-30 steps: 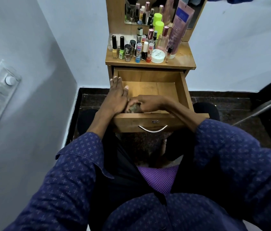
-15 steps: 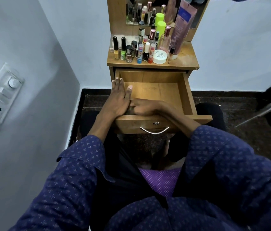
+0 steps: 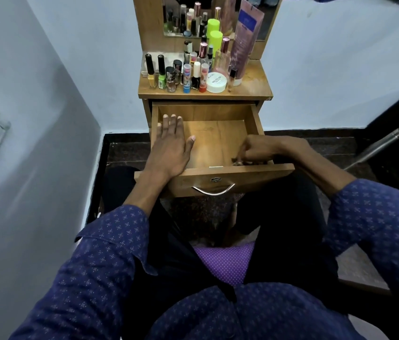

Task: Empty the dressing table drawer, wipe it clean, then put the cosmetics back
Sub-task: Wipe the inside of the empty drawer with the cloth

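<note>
Since half a second ago the two hands have parted: the left hand (image 3: 172,143) lies flat with straight fingers along the left side of the open drawer (image 3: 218,141), while the right hand (image 3: 257,149) has slid to the front right corner, its fingers curled round a small dark cloth (image 3: 238,163) pressed to the drawer floor. The drawer holds nothing else. On the table top (image 3: 252,90) stand the cosmetics, among them two black-capped nail polish bottles (image 3: 151,69), one white jar (image 3: 216,82) and one tall pink tube (image 3: 245,40).
</note>
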`<state>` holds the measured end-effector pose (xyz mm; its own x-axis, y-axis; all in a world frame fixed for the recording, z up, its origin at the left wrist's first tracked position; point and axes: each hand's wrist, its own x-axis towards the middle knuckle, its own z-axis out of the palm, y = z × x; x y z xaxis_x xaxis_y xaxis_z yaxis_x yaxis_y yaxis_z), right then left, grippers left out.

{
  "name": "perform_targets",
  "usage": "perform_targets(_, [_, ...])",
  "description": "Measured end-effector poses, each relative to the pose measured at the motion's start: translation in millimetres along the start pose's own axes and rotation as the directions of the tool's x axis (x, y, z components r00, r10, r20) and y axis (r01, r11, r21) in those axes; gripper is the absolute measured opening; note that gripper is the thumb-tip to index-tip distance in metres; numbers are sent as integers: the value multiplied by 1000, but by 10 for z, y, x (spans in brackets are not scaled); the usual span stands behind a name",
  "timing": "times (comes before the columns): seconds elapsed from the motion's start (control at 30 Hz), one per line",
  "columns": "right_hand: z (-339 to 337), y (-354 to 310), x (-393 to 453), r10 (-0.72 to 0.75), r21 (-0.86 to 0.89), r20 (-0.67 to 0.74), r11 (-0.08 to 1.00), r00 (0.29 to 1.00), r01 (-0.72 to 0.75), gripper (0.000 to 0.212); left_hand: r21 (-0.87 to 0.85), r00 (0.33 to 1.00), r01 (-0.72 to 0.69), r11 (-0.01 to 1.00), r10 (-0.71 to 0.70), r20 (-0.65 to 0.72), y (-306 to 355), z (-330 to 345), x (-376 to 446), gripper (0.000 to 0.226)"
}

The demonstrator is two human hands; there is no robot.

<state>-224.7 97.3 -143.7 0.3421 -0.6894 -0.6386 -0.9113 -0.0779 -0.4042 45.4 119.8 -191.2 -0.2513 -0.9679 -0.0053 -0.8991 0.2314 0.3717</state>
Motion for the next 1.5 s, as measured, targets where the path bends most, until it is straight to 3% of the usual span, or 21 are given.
perform_targets(0.13, [-3,-121,9,47,-82,14,996,999,-46,26,-36,999,-32,999,34,38,195,79,16,77])
perform_targets(0.27, [235,-514,81,-58,-107,-83,993,995,49,19,-64,997,-28,998,33,73,261,84,24,74])
perform_targets(0.37, [262,-358,10,-89,-93,-121,993,989,78,24,-92,996,8,996,0,87,263,58,1,72])
perform_targets(0.5, [52,-78,-157,42,-212,-55,976,998,-52,26,-104,996,16,994,-6,91,263,66,2,72])
perform_targets(0.67, [-21,-390,-37,193,-414,37,896,981,-160,28,-118,996,31,993,-20,91,260,51,-12,71])
perform_targets(0.73, [-25,-589,62,186,-375,88,916,979,-140,26,-121,996,27,992,-16,93,274,45,-11,70])
perform_targets(0.83, [194,-855,402,-43,-75,91,996,995,50,10,-158,999,5,987,3,52,254,41,-11,63])
perform_targets(0.87, [285,-909,494,-112,14,65,994,992,112,15,-185,1000,11,983,-7,23,221,32,-13,60])
perform_targets(0.93, [363,-1023,432,-166,35,33,986,986,165,14,-219,998,66,974,-66,6,157,8,-33,59])
perform_targets(1.03, [269,-948,290,-139,-63,33,988,990,141,30,-207,996,79,975,-70,50,156,19,-34,63])
perform_targets(1.17, [92,-562,-21,-96,-285,-17,955,995,87,32,-138,998,23,990,-14,65,216,47,-5,65])
perform_targets(1.23, [31,-379,-251,-186,-206,-132,966,974,157,26,-127,998,33,991,-26,56,248,53,-6,68])
perform_targets(1.3, [16,-205,-420,-264,-168,-347,962,900,217,21,-144,998,39,989,-31,53,344,69,-30,71])
perform_targets(1.37, [-16,-7,-501,-256,-252,-502,957,826,144,25,-144,998,11,989,-3,60,484,104,-40,73])
perform_targets(1.5, [-47,327,-565,-88,-304,-330,953,940,-17,42,-139,997,13,990,-1,81,656,191,0,76])
